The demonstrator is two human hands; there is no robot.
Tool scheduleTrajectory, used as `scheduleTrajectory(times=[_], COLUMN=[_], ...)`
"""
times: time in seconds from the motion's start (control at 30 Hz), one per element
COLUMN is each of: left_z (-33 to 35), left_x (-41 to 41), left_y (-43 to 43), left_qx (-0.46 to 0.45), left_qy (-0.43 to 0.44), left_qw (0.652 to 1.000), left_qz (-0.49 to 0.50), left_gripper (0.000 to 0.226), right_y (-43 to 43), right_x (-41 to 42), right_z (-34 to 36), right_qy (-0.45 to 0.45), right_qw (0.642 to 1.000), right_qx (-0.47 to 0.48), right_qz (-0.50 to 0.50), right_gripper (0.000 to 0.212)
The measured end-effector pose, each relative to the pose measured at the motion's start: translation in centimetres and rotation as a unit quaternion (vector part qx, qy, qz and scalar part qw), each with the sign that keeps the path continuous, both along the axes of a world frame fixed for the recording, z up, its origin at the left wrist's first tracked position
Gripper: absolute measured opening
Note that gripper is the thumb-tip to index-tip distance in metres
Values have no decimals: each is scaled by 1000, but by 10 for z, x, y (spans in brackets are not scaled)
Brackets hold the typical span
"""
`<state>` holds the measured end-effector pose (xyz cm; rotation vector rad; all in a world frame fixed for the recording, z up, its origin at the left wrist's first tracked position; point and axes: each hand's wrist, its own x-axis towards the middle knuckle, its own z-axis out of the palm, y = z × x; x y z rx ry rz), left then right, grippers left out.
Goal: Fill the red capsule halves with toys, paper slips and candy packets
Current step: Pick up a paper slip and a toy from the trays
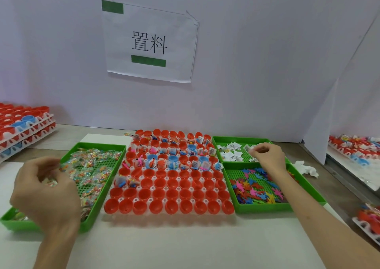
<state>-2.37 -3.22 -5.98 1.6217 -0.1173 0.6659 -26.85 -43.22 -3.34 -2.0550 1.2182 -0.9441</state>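
The red capsule halves stand in a rack on the bench. The right hand pinches at the paper slips: light, flimsy, best nipped by 1 edge. The left hand curls over the slick candy packets; blurred, so I cannot tell if it holds any.

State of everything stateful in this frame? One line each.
capsule tray, far rows filled, near rows mostly empty
candy tray, stocked with packets
slip tray, partly stocked
toy tray, stocked
left hand, curled above candy tray; blurred, hold unclear
right hand, pinches paper slip over slip tray
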Motion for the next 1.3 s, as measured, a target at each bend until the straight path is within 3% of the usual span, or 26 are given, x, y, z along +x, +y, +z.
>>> scheduleTrajectory(times=[0.27,0.4,0.5,0.57,0.67,0.83,1.03,1.2,1.3], left_z=[5,5,5,9,20,28,23,18,19], left_x=[0,-4,1,-6,-30,-65,-97,-114,-122], left_y=[7,2,11,8,-11,-34,-54,-62,-63], left_qx=[3,-8,45,28,-8,17,-23,-45,-54], left_qy=[36,64,63,52,-2,-86,-47,-8,1], left_qw=[997,998,993,995,997,979,929,904,895], left_qz=[-64,-20,-92,-85,-80,-183,-365,-426,-442], left_gripper=[31,22,37,35,29,36,41,44,45], right_y=[-3,-1,5,15,50,142,185,204,208], right_x=[-3,-1,-2,-1,3,0,-4,-9,-13], right_z=[-3,-2,3,11,28,26,4,1,3], right_qy=[-4,-20,-28,-44,-98,-150,-245,-269,-277], right_qw=[1000,999,998,997,994,957,918,890,886], right_qx=[-22,-39,-52,-55,-32,21,122,155,165], right_qz=[-21,-29,-29,-23,37,247,288,334,333], right_gripper=[22,18,17,15,11,8,19,19,7])
